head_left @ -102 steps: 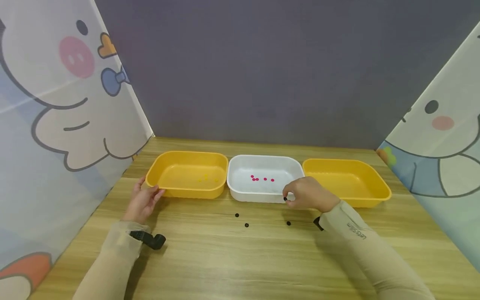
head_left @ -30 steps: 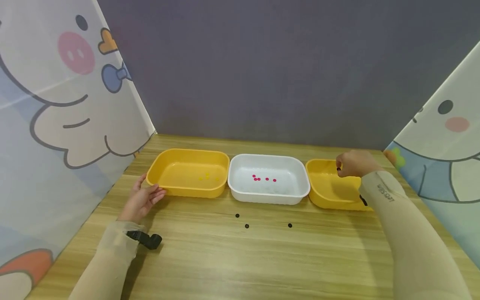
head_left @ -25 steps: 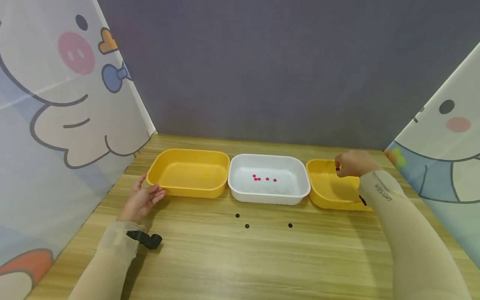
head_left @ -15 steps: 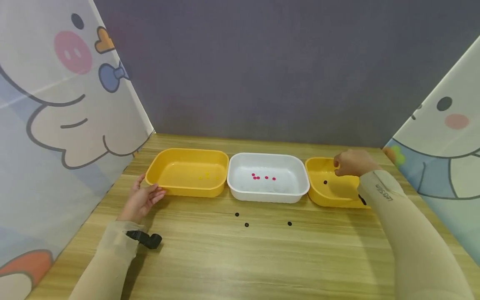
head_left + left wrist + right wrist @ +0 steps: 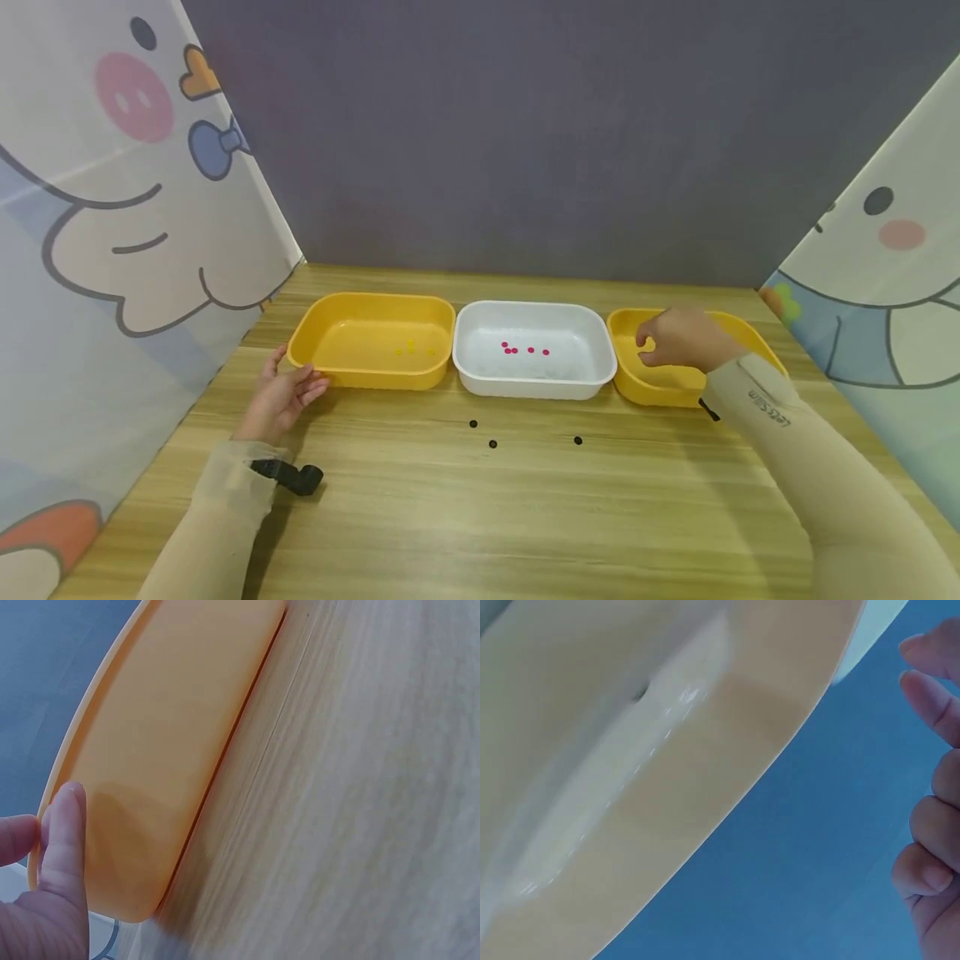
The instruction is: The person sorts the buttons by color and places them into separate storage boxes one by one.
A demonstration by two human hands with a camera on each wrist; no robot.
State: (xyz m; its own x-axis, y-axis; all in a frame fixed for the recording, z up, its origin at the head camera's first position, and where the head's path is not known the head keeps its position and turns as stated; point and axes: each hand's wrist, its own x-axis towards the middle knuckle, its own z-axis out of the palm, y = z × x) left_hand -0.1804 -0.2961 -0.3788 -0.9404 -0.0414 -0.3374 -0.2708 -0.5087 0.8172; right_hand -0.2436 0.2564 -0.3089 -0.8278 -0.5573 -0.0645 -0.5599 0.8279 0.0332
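My left hand [image 5: 279, 402] holds the near left corner of the left yellow tray [image 5: 390, 380]. In the left wrist view, thumb and fingers pinch its rim [image 5: 84, 712]. Over the right yellow tray [image 5: 667, 397] hovers my right hand [image 5: 684, 337]. Its thumb and index finger stand apart with nothing between them, the other fingers bent. A small dark button [image 5: 640, 693] shows faintly inside that tray in the right wrist view; from the head view the hand hides most of the tray floor. Three black buttons [image 5: 473, 424] lie on the table in front of the trays.
Between the yellow trays stands a white tray [image 5: 536, 389] with several red buttons [image 5: 531, 350]. Several yellow buttons [image 5: 411, 345] lie in the left tray. A grey panel [image 5: 480, 142] rises behind the wooden table [image 5: 450, 517], with printed cartoon cloths at both sides.
My right hand picked a black button from near the white tray, carried it right and let it drop into the right yellow tray. Now it moves slightly left. The left hand stays put.
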